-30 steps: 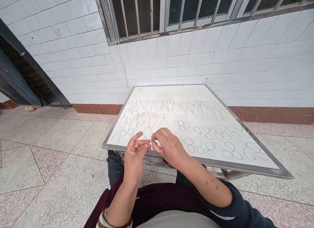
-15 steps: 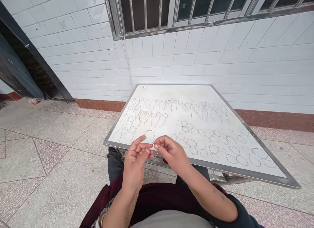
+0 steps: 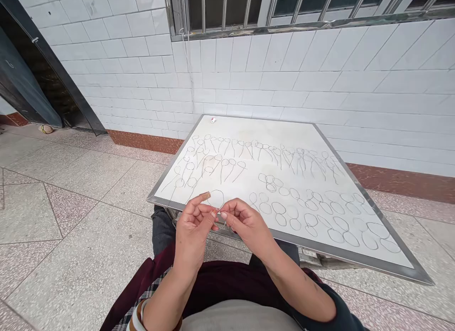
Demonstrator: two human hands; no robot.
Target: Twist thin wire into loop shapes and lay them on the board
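Just above the near edge of the table, my left hand and my right hand meet at the fingertips. Both pinch a thin wire loop, whose round arc rises above the fingers; a short end hangs below. Where the wire crosses is partly covered by my fingertips. A tan wrap or bandage is on the tip of a left finger. Rows of wire rings with long tails lie beyond my hands. To the right are several pairs of joined wire rings without tails.
The white tabletop has a grey metal rim and stands close to a white tiled wall. A small white and red item sits at its far left corner. A barred window is above, a dark doorway at left.
The view has shifted slightly. Both hands still pinch the wire, and the fingertips have come closer together over the crossing.
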